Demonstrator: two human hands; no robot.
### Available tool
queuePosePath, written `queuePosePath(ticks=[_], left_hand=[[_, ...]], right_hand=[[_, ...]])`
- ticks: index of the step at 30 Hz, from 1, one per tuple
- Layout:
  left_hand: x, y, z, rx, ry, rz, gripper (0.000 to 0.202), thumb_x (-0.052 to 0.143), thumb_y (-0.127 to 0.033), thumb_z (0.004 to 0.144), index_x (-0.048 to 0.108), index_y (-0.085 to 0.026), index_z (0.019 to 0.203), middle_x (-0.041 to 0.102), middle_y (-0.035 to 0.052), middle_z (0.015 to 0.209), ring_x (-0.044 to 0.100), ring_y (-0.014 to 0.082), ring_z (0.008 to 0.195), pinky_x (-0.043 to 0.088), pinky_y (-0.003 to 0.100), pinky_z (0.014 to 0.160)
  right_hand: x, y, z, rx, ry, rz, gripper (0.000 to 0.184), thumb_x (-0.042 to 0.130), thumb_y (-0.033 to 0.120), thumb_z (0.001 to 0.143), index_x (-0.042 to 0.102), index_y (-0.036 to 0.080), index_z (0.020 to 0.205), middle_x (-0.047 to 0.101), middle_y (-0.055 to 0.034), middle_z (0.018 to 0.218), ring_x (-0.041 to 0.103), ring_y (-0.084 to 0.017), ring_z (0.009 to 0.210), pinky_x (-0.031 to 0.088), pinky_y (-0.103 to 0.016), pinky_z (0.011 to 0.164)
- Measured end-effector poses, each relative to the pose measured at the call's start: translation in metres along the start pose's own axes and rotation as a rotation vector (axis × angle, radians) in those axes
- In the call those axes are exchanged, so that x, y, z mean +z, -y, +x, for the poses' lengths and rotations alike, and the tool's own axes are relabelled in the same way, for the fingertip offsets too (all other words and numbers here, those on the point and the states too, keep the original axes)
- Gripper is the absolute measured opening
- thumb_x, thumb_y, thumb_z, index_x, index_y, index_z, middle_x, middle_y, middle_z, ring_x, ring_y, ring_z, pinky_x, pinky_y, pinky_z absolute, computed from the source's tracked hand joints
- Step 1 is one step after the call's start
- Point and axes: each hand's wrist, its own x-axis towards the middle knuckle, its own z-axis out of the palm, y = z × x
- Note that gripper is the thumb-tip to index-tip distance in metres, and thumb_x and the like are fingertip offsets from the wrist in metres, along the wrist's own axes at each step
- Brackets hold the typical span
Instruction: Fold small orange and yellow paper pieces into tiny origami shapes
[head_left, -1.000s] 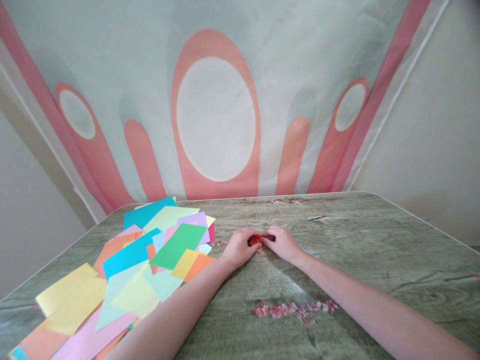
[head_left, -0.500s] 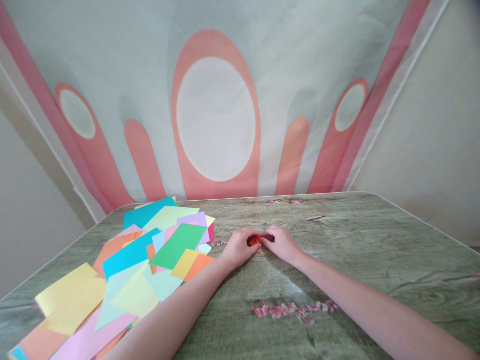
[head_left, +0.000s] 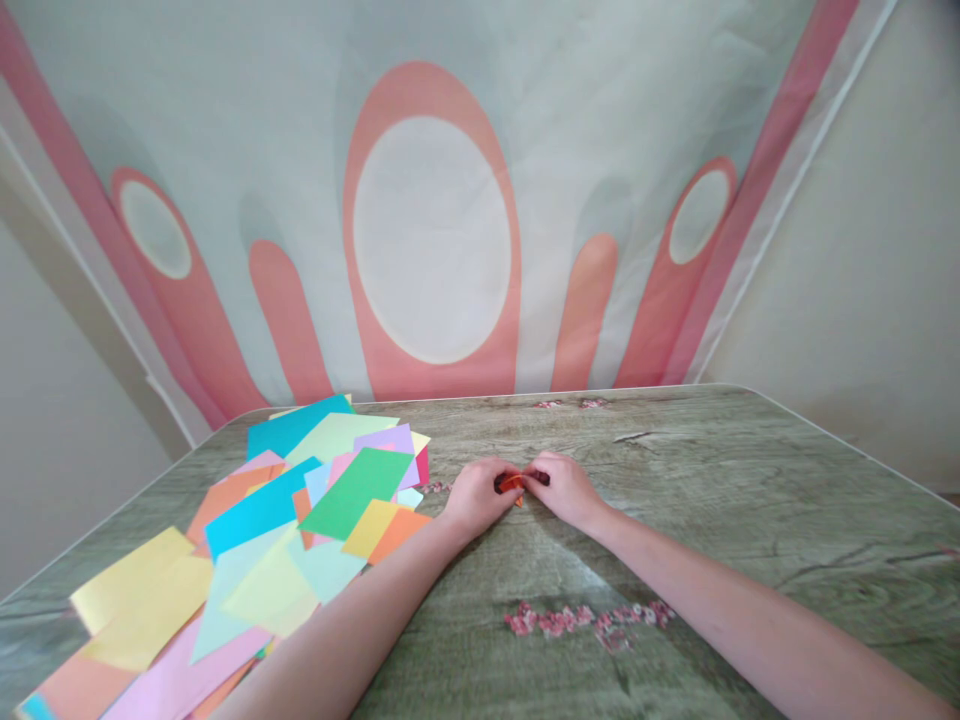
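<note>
A small folded piece of orange paper (head_left: 511, 484) is pinched between my two hands over the middle of the table. My left hand (head_left: 480, 495) grips its left side, thumb and fingers curled around it. From the other side, my right hand (head_left: 562, 488) closes thumb and fingertips on the paper's right edge. Both hands' fingertips nearly meet, and much of the paper is hidden behind them. A small orange tip pokes out below the left thumb.
Left of my hands lies a spread pile of coloured paper sheets, with a green sheet (head_left: 358, 492) and a blue sheet (head_left: 259, 508) on it. The wood-patterned tabletop (head_left: 712, 470) has printed pink flowers. A grey and pink backdrop (head_left: 555, 150) hangs behind the table.
My fingers have shifted very slightly on the orange paper, and its visible part looks a little different. The pile of sheets is unchanged.
</note>
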Motion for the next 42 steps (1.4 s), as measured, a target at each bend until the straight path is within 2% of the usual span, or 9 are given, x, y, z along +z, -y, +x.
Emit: queuePosePath(ticks=[5, 12, 16, 24, 30, 35, 42], left_hand=[[-0.001, -0.001, 0.0, 0.003, 0.011, 0.019, 0.014, 0.058, -0.024, 0.072, 0.066, -0.021, 0.083, 0.065, 0.0013, 0.08, 0.057, 0.0165, 0.077, 0.042, 0.024, 0.072], [-0.001, -0.003, -0.001, 0.073, 0.026, 0.089, 0.015, 0.055, -0.019, 0.074, 0.066, -0.021, 0.083, 0.065, 0.0023, 0.082, 0.057, 0.0165, 0.08, 0.041, 0.025, 0.075], [-0.003, -0.006, -0.002, 0.111, 0.051, 0.167, 0.014, 0.053, -0.02, 0.076, 0.065, -0.02, 0.083, 0.065, 0.0021, 0.084, 0.057, 0.0167, 0.082, 0.041, 0.026, 0.076], [-0.008, -0.013, -0.005, 0.127, 0.102, 0.297, 0.02, 0.047, -0.025, 0.081, 0.062, -0.022, 0.093, 0.065, 0.0025, 0.089, 0.058, 0.0169, 0.085, 0.043, 0.026, 0.078], [-0.008, -0.019, -0.009, 0.083, 0.132, 0.379, 0.025, 0.044, -0.034, 0.083, 0.06, -0.022, 0.098, 0.065, 0.0037, 0.086, 0.059, 0.018, 0.083, 0.044, 0.027, 0.075], [-0.006, -0.019, -0.008, 0.1, 0.135, 0.438, 0.025, 0.041, -0.038, 0.084, 0.058, -0.021, 0.093, 0.065, 0.0037, 0.084, 0.06, 0.0183, 0.079, 0.044, 0.026, 0.069], [-0.005, -0.022, -0.008, 0.193, 0.162, 0.475, 0.028, 0.034, -0.033, 0.089, 0.058, -0.018, 0.083, 0.063, 0.0045, 0.085, 0.059, 0.017, 0.079, 0.044, 0.026, 0.069]], right_hand=[[-0.002, 0.002, -0.002, -0.036, 0.001, -0.068, 0.011, 0.056, 0.023, 0.079, 0.066, 0.02, 0.074, 0.058, -0.0014, 0.07, 0.053, -0.014, 0.067, 0.036, -0.024, 0.063], [-0.01, 0.002, -0.004, -0.206, 0.012, -0.221, 0.016, 0.05, 0.024, 0.085, 0.066, 0.021, 0.082, 0.059, -0.003, 0.077, 0.052, -0.015, 0.077, 0.035, -0.027, 0.071], [-0.011, 0.001, -0.006, -0.252, 0.01, -0.251, 0.018, 0.048, 0.024, 0.086, 0.065, 0.02, 0.083, 0.058, -0.0034, 0.078, 0.052, -0.015, 0.079, 0.035, -0.027, 0.072], [-0.01, -0.004, -0.006, -0.212, -0.013, -0.131, 0.015, 0.051, 0.02, 0.084, 0.066, 0.02, 0.085, 0.059, -0.003, 0.078, 0.053, -0.014, 0.078, 0.039, -0.026, 0.072], [-0.007, -0.009, -0.005, -0.169, -0.027, -0.049, 0.016, 0.051, 0.017, 0.082, 0.066, 0.019, 0.087, 0.06, -0.0038, 0.08, 0.054, -0.015, 0.077, 0.04, -0.026, 0.072], [-0.008, -0.009, -0.006, -0.173, -0.018, -0.013, 0.021, 0.05, 0.012, 0.08, 0.067, 0.02, 0.09, 0.06, -0.0039, 0.081, 0.054, -0.015, 0.078, 0.041, -0.027, 0.072], [-0.008, -0.009, -0.007, -0.186, 0.003, -0.002, 0.031, 0.05, 0.004, 0.074, 0.068, 0.023, 0.091, 0.059, -0.0027, 0.079, 0.053, -0.014, 0.077, 0.04, -0.026, 0.072]])
